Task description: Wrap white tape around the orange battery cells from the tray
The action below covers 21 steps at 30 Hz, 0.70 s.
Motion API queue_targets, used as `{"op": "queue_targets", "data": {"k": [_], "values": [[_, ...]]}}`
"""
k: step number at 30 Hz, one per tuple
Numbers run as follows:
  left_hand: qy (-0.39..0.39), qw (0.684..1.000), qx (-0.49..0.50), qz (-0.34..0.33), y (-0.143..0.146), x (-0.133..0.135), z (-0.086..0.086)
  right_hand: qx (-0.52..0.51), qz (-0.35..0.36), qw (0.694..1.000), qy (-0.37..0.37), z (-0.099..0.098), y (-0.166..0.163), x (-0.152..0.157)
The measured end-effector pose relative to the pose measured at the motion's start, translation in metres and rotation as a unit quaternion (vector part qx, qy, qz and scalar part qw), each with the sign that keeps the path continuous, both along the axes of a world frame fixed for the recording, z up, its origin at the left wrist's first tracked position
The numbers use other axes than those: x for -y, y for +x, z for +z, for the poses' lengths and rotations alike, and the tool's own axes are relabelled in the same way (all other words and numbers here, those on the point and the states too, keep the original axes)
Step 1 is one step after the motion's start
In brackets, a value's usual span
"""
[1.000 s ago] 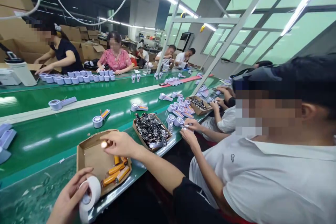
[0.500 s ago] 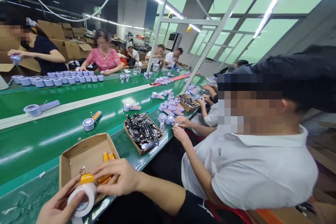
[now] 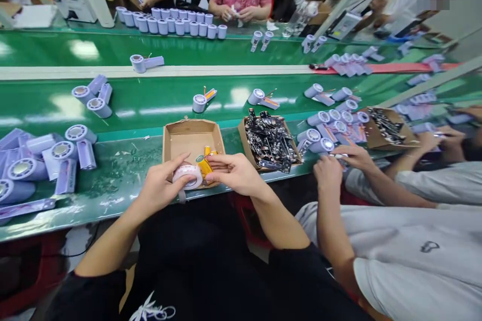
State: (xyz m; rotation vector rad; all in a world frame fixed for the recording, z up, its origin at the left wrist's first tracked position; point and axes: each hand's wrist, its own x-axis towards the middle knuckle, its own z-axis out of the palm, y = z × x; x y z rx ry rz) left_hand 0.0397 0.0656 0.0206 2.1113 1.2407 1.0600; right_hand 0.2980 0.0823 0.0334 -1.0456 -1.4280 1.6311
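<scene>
Hand (L) (image 3: 161, 180) nr R hand (image 3: 241, 174), both angled inwd.

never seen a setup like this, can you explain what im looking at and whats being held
There is no machine doing the handling here: it is a person's two bare hands. The view comes from a camera worn on that person's head, looking forward and down.

The left hand holds a roll of white tape. The right hand holds a yellow cylinder right beside it.

Behind the hands is a cardboard tray on a green work surface. To its right, another box holds black parts. Lilac parts are heaped at the far left, with more spread beyond. The hands at the right belong to co-workers.
</scene>
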Motion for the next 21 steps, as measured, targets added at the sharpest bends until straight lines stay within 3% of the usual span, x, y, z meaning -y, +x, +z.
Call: {"op": "queue_targets", "data": {"k": [4,9,12,15,18,21], "values": [[0.047,0.999,-0.016,-0.014,-0.001,0.001,-0.002,0.010,-0.001,1.000,-0.019,-0.003,-0.006,0.006],[0.037,0.999,-0.019,-0.001,0.006,0.002,-0.007,0.007,0.025,0.999,-0.034,0.000,-0.004,0.000],[0.017,0.998,0.020,0.051,0.014,0.004,-0.009,-0.056,-0.094,0.994,-0.024,-0.006,-0.010,0.000],[-0.022,0.994,0.071,0.077,0.022,0.000,-0.012,-0.144,-0.239,0.960,0.023,-0.021,-0.028,0.005],[-0.051,0.987,0.118,0.094,0.032,-0.004,-0.014,-0.194,-0.303,0.931,0.062,-0.034,-0.050,0.015],[-0.103,0.982,0.128,0.096,0.040,0.009,-0.016,-0.196,-0.334,0.921,0.047,-0.039,-0.054,0.028]]}}
